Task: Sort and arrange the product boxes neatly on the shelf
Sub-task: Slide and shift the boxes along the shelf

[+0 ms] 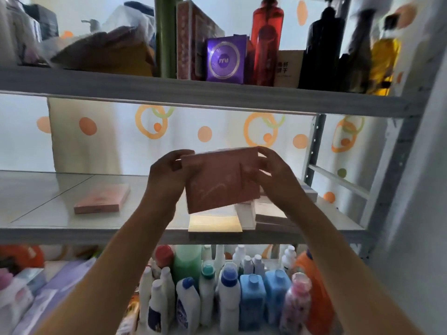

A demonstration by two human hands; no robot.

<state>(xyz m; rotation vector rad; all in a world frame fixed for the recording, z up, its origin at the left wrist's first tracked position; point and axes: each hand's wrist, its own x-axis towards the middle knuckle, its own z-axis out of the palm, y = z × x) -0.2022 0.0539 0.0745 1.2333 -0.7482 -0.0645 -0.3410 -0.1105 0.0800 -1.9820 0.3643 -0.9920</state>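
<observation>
I hold a flat pink box (217, 180) up in front of the middle shelf (48, 228), tilted slightly. My left hand (167, 172) grips its left edge and my right hand (273, 172) grips its right edge. Below and behind the box, a pale yellow box (215, 224) lies at the shelf's front edge beside a white box (248, 213) and other flat boxes (271, 212). A second pink box (101, 199) lies flat further left on the shelf.
The upper shelf (193, 93) carries a purple box (226, 60), a patterned box (191, 42), a red bottle (266, 39), dark bottles and bags. Several detergent bottles (251, 301) crowd the shelf below. A metal upright (384, 184) bounds the right side.
</observation>
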